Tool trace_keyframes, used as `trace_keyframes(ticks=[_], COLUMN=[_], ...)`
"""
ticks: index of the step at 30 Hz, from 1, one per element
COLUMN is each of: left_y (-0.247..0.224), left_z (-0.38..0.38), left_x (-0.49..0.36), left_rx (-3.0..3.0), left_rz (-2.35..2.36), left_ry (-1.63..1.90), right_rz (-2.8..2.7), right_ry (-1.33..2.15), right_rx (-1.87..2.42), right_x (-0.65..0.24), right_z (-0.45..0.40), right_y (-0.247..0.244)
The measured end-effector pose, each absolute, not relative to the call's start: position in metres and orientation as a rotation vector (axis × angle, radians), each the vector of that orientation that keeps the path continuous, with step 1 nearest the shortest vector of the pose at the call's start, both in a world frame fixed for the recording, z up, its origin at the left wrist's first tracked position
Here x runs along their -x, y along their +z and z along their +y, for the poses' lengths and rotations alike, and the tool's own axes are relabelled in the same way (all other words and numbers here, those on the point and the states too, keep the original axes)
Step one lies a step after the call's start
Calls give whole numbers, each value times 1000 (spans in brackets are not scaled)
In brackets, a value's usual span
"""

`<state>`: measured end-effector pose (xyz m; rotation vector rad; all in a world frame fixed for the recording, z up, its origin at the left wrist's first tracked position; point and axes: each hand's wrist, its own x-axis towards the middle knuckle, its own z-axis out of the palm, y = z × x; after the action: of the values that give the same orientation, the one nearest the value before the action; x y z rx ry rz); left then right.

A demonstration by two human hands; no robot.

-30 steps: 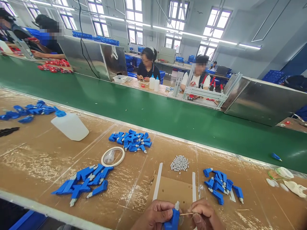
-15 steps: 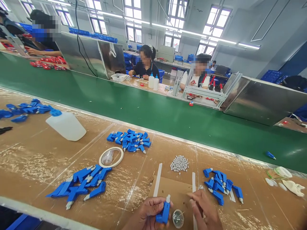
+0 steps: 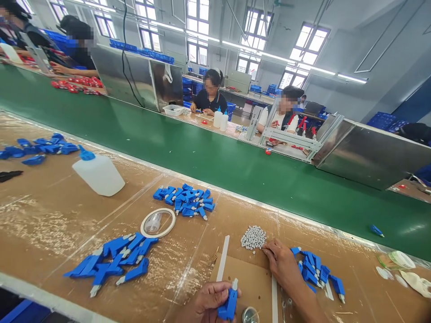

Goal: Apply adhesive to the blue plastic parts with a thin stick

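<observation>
Brown workbench (image 3: 50, 215), taped over with clear film. Lying on it: white squeeze bottle (image 3: 98, 173) on its side, tape ring (image 3: 158, 223), four heaps of blue connectors (image 3: 184, 200) (image 3: 114, 260) (image 3: 318, 271) (image 3: 40, 148), small pile of grey caps (image 3: 253, 237), two white strips (image 3: 222, 258), cardboard sheet (image 3: 249, 280). Green conveyor belt (image 3: 202, 152) just behind, one blue piece (image 3: 376, 230) on it.

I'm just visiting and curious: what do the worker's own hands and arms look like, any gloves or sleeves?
Both are bare. The left hand and right hand wear no gloves, and no rings or watch show. The right forearm is uncovered to the picture's edge, with no sleeve in view.
</observation>
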<state>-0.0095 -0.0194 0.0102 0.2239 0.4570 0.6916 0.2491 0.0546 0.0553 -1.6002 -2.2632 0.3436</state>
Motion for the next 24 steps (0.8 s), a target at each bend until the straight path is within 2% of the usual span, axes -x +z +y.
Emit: trace_keyframes(ticks=[10, 14, 20, 24], left_y=[10, 14, 21, 36], left_z=[-21, -21, -19, -18], left_x=[8, 7, 3, 4], left_rx=[-143, -124, -173, -263], left_rz=[478, 507, 488, 495], left_ry=[746, 774, 774, 687], right_rz=[-2117, -2010, -1441, -1240], right_ry=[484, 770, 1525, 1705], right_rx=[1770, 1707, 1396, 1252], right_x=[-238, -228, -205, -200], right_z=[48, 24, -18, -27], right_y=[74, 91, 99, 93])
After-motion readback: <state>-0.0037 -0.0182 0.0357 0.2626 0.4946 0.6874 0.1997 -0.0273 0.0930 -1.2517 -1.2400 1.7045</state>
